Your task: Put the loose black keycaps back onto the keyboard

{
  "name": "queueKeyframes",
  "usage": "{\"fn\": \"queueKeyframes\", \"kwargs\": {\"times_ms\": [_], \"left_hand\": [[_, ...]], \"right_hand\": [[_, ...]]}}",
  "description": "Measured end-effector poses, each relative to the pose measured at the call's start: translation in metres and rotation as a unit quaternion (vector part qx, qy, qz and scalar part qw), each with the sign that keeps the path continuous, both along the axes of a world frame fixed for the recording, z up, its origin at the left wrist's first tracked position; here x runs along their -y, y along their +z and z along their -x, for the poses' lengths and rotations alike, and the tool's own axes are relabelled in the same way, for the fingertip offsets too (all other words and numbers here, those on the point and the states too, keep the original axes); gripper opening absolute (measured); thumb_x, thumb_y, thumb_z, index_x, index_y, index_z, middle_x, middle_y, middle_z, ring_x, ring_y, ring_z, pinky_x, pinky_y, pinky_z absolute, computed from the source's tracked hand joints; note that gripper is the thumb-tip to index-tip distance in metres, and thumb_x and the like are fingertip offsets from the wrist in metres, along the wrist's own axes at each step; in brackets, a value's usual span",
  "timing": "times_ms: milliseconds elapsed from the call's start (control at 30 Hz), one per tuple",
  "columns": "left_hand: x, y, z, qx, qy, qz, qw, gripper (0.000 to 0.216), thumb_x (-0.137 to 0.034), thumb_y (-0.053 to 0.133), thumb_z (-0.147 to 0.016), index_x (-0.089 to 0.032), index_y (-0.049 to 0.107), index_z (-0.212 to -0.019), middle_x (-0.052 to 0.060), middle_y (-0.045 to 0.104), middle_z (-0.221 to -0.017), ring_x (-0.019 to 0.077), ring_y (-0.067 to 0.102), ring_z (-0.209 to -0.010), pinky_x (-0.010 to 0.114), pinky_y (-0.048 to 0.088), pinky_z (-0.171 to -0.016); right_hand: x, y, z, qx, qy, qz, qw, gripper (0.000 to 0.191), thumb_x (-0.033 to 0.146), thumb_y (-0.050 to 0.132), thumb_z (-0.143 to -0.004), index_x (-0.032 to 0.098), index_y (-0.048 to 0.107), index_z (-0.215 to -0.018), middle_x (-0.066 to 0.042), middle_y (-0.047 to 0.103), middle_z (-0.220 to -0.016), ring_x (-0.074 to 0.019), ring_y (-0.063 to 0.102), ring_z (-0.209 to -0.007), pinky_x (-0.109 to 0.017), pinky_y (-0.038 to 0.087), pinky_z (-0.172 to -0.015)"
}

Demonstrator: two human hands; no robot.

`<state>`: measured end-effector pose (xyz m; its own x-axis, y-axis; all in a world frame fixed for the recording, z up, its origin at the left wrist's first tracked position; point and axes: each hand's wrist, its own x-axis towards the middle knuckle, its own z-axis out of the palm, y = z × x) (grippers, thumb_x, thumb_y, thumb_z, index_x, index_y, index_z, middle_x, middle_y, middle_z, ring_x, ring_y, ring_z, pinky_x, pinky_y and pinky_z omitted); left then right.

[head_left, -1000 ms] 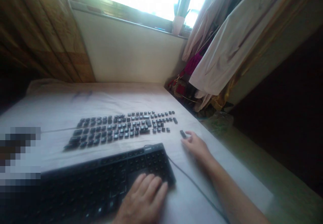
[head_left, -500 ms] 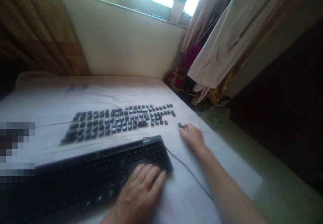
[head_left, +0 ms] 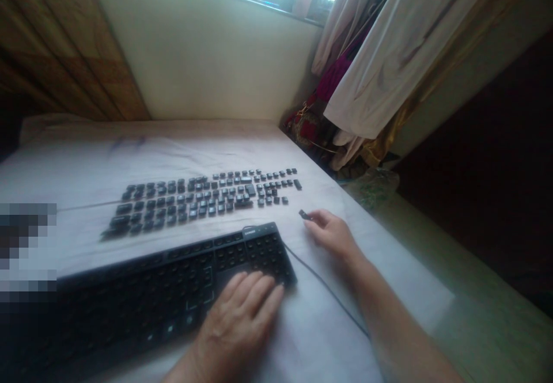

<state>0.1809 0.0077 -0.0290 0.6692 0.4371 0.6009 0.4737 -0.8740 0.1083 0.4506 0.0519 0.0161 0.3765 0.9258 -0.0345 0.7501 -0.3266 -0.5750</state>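
Unclenched and palm-down, my left hand point(head_left: 244, 308) is resting across the right part of the long black plastic keyboard point(head_left: 173, 276), gripping nothing and seemingly steadying it on the white cloth-covered surface point(head_left: 242, 147), while my right hand point(head_left: 334, 234) is pinching a small black plastic keycap point(head_left: 303, 214) between thumb and fingertip, a hold suiting so slight a piece. From this head view, that keycap is sitting just beyond the keyboard's far right corner, near the rows of loose black keycaps point(head_left: 212, 207), which are lying spaced apart, probably so that each is staying distinguishable.
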Motion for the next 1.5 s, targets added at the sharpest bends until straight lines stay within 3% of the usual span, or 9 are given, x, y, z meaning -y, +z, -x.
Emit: {"fn": "queueKeyframes", "kwargs": {"times_ms": [233,400,600,800,1100,1333,1500], "left_hand": [[-0.001,0.007,0.002,0.013,-0.012,0.016,1.000,0.033,-0.026,0.038,-0.104,-0.023,0.066,-0.122,0.002,0.069,-0.118,0.0161,0.057,-0.116,0.033,0.030,-0.115],[-0.001,0.011,0.003,0.027,-0.010,0.026,0.999,0.034,-0.019,0.040,-0.102,-0.021,0.063,-0.128,0.003,0.068,-0.121,0.0162,0.056,-0.120,0.033,0.031,-0.115],[0.000,0.011,0.003,0.017,-0.001,0.025,1.000,0.034,-0.022,0.042,-0.102,-0.021,0.061,-0.130,0.004,0.067,-0.127,0.0177,0.056,-0.124,0.034,0.032,-0.115],[-0.002,0.012,0.003,0.016,-0.007,0.027,0.999,0.036,-0.020,0.039,-0.103,-0.019,0.061,-0.131,0.005,0.066,-0.130,0.0175,0.054,-0.126,0.033,0.029,-0.116],[-0.005,0.012,0.007,-0.048,-0.006,-0.008,0.999,0.039,-0.016,0.038,-0.101,-0.015,0.060,-0.133,0.008,0.063,-0.135,0.0205,0.052,-0.129,0.036,0.032,-0.113],[-0.003,0.006,0.005,-0.021,-0.003,0.019,1.000,0.036,-0.021,0.037,-0.104,-0.020,0.063,-0.130,0.005,0.062,-0.136,0.0203,0.051,-0.131,0.037,0.029,-0.115],[-0.001,0.006,0.004,-0.008,-0.004,0.035,0.999,0.035,-0.023,0.039,-0.103,-0.021,0.064,-0.127,0.004,0.065,-0.132,0.0191,0.053,-0.128,0.036,0.030,-0.115]], "right_hand": [[0.041,0.004,0.022,-0.161,0.163,-0.072,0.971,0.019,0.027,0.064,-0.082,0.019,0.073,-0.096,-0.005,0.075,-0.085,-0.0178,0.066,-0.073,-0.029,0.051,-0.068],[0.055,0.007,0.032,-0.168,0.262,-0.063,0.948,0.014,0.019,0.066,-0.079,0.018,0.072,-0.092,-0.003,0.073,-0.080,-0.0143,0.063,-0.067,-0.025,0.048,-0.062],[0.058,0.006,0.042,-0.150,0.298,-0.091,0.938,0.011,0.018,0.067,-0.083,0.016,0.072,-0.092,-0.003,0.071,-0.078,-0.0141,0.064,-0.068,-0.025,0.050,-0.065],[0.058,0.005,0.042,-0.139,0.306,-0.130,0.933,0.011,0.017,0.066,-0.083,0.016,0.071,-0.093,-0.005,0.070,-0.079,-0.0137,0.063,-0.067,-0.025,0.051,-0.066],[0.062,0.006,0.044,-0.175,0.310,-0.106,0.928,0.026,0.017,0.059,-0.087,0.016,0.070,-0.111,-0.007,0.075,-0.092,-0.0156,0.067,-0.075,-0.027,0.053,-0.072],[0.060,0.005,0.039,-0.200,0.178,-0.037,0.963,0.030,0.024,0.058,-0.083,0.016,0.071,-0.109,-0.006,0.075,-0.088,-0.0196,0.069,-0.080,-0.032,0.054,-0.077],[0.062,0.004,0.037,-0.215,0.118,-0.002,0.969,0.022,0.032,0.057,-0.081,0.016,0.071,-0.088,-0.006,0.075,-0.083,-0.0215,0.069,-0.079,-0.033,0.053,-0.076]]}}
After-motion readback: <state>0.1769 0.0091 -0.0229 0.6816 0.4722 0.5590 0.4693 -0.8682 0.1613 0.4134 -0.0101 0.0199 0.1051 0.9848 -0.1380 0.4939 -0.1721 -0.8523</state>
